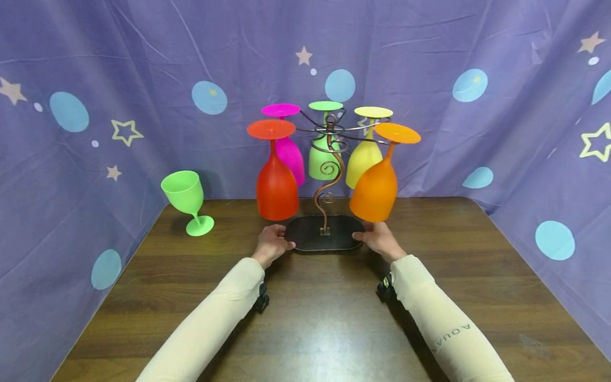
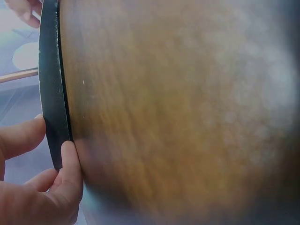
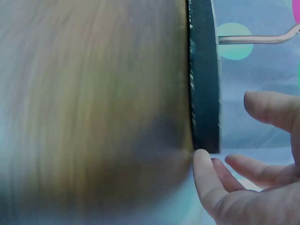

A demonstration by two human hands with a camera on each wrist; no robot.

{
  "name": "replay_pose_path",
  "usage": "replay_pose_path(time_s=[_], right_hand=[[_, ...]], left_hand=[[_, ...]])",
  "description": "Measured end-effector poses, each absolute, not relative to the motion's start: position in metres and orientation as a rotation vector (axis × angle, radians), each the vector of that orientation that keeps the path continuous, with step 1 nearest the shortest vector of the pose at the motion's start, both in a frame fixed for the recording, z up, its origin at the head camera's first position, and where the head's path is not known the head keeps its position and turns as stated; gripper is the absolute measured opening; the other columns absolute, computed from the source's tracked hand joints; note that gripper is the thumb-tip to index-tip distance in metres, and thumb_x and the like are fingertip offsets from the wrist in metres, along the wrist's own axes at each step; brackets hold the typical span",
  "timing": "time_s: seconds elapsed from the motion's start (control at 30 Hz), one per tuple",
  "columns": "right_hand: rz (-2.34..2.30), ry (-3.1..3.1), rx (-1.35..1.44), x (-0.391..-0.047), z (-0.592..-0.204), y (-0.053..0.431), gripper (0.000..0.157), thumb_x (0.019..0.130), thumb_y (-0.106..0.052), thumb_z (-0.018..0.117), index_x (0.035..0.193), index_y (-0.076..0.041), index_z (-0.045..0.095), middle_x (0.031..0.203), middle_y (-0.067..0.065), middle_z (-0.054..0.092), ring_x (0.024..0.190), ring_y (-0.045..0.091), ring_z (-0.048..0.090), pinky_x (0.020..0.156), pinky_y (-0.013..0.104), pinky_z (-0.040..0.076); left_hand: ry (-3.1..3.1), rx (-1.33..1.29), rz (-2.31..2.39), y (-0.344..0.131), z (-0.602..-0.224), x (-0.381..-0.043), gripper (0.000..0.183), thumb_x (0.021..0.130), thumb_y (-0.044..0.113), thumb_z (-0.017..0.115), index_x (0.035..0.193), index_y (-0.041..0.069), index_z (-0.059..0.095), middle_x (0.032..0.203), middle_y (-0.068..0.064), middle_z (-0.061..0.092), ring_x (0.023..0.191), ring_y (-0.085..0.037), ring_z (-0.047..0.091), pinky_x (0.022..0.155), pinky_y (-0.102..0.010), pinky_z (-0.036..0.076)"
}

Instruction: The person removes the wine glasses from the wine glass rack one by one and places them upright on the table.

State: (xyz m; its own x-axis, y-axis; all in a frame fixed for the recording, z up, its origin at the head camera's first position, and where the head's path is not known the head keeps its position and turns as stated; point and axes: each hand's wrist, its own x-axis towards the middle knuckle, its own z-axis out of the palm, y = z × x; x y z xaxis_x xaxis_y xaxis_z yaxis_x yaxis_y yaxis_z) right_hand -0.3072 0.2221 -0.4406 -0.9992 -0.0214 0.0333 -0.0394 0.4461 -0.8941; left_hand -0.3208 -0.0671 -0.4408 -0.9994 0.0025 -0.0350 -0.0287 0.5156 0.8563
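Left hand [image 1: 273,245] pinching the rack base [image 1: 324,243] now, right hand [image 1: 380,240] touching its other end, fingers [image 3: 209,187] apart

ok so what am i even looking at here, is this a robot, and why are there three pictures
No robot here: just a person's bare left hand and right hand.

The wide picture comes from a camera worn on the head, looking forward and down. The two close-ups come from cameras worn on the wrists, one each.

On the wooden table, off to the left, an upright green goblet stands alone. In the middle, five goblets hang upside down from a metal rack: red, magenta, green, yellow and orange.

The left hand pinches one end of the rack's black base between thumb and finger. The right hand touches the other end with a fingertip; in its close-up the thumb stands apart from the base.
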Motion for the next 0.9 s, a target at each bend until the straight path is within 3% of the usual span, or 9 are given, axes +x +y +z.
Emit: replay_pose_path(time_s=[0.17, 0.27, 0.37, 0.5, 0.7, 0.9], right_hand=[[1.367, -2.767, 0.092, -0.295, -0.418, 0.242, 0.040, 0.087, -0.016, 0.069, 0.120, -0.001, 0.054, 0.112, 0.020, 0.059, 0.098, 0.034, 0.057, 0.080, 0.042, 0.049], [1.192, -2.805, 0.070, -0.287, -0.396, 0.258, 0.031, 0.089, -0.021, 0.064, 0.113, -0.002, 0.059, 0.103, 0.019, 0.064, 0.092, 0.032, 0.061, 0.077, 0.042, 0.050], [1.115, -2.770, 0.069, -0.281, -0.371, 0.273, 0.035, 0.092, -0.024, 0.060, 0.118, -0.001, 0.059, 0.111, 0.019, 0.064, 0.100, 0.033, 0.060, 0.083, 0.046, 0.050], [0.988, -2.629, 0.126, -0.275, -0.334, 0.288, 0.038, 0.093, -0.027, 0.060, 0.116, 0.002, 0.060, 0.110, 0.022, 0.063, 0.097, 0.035, 0.061, 0.084, 0.048, 0.049], [0.778, -2.264, 0.338, -0.263, -0.279, 0.292, 0.027, 0.085, -0.010, 0.066, 0.107, 0.005, 0.062, 0.099, 0.019, 0.060, 0.087, 0.031, 0.062, 0.079, 0.044, 0.052], [0.435, -1.954, 0.689, -0.258, -0.238, 0.286, 0.035, 0.079, -0.003, 0.068, 0.111, 0.007, 0.060, 0.100, 0.022, 0.060, 0.093, 0.036, 0.055, 0.085, 0.042, 0.045]], left_hand=[[2.711, -0.022, 1.535, -0.067, -0.439, -0.321, 0.057, 0.069, 0.000, 0.078, 0.122, -0.007, 0.058, 0.109, -0.020, 0.064, 0.099, -0.030, 0.062, 0.087, -0.039, 0.050], [2.703, -0.023, 1.541, -0.066, -0.439, -0.322, 0.057, 0.069, -0.001, 0.078, 0.122, -0.006, 0.058, 0.109, -0.020, 0.064, 0.099, -0.030, 0.062, 0.086, -0.039, 0.050], [2.701, -0.033, 1.544, -0.066, -0.439, -0.322, 0.057, 0.069, -0.001, 0.078, 0.123, -0.006, 0.057, 0.110, -0.020, 0.063, 0.100, -0.030, 0.061, 0.087, -0.039, 0.050], [2.714, -0.049, 1.534, -0.066, -0.439, -0.321, 0.057, 0.069, 0.000, 0.079, 0.122, -0.005, 0.058, 0.109, -0.019, 0.063, 0.099, -0.030, 0.061, 0.087, -0.039, 0.050], [2.713, -0.033, 1.534, -0.066, -0.440, -0.321, 0.055, 0.068, -0.001, 0.079, 0.119, -0.006, 0.059, 0.107, -0.019, 0.063, 0.097, -0.030, 0.061, 0.083, -0.037, 0.052], [2.699, -0.035, 1.556, -0.067, -0.440, -0.321, 0.053, 0.068, -0.002, 0.078, 0.117, -0.007, 0.059, 0.106, -0.019, 0.063, 0.096, -0.029, 0.062, 0.080, -0.036, 0.053]])
